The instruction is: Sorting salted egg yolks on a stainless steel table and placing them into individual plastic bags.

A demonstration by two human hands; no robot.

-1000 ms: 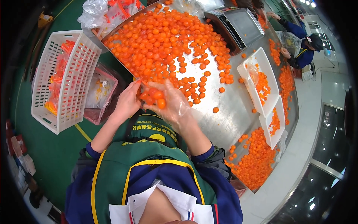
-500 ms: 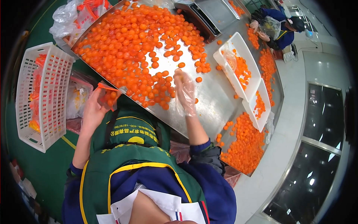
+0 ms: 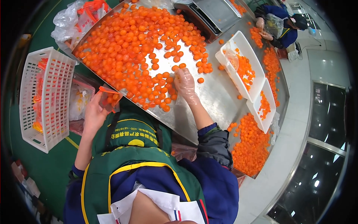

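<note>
My left hand [image 3: 95, 114], bare, is closed on a small clear plastic bag [image 3: 113, 100] with an orange edge. Several orange yolks show inside the bag, which is held just off the table's near edge. My right hand [image 3: 185, 85] wears a thin clear glove and reaches over the metal table. Its fingers are curled in at the edge of a wide heap of round orange egg yolks [image 3: 123, 48]. Two yolks [image 3: 178, 67] lie right at its fingertips. What its fingers enclose is hidden.
A metal scale [image 3: 210, 16] stands at the table's far side. White trays [image 3: 238, 61] with yolks lie to the right, beside another yolk heap [image 3: 250, 143]. A white basket [image 3: 46, 100] holding orange packaging stands left. A gloved co-worker [image 3: 279, 26] works at the far right.
My right hand has gone from stretched fingers to curled ones, and its forearm has shifted slightly right. My left hand still holds the bag in nearly the same place.
</note>
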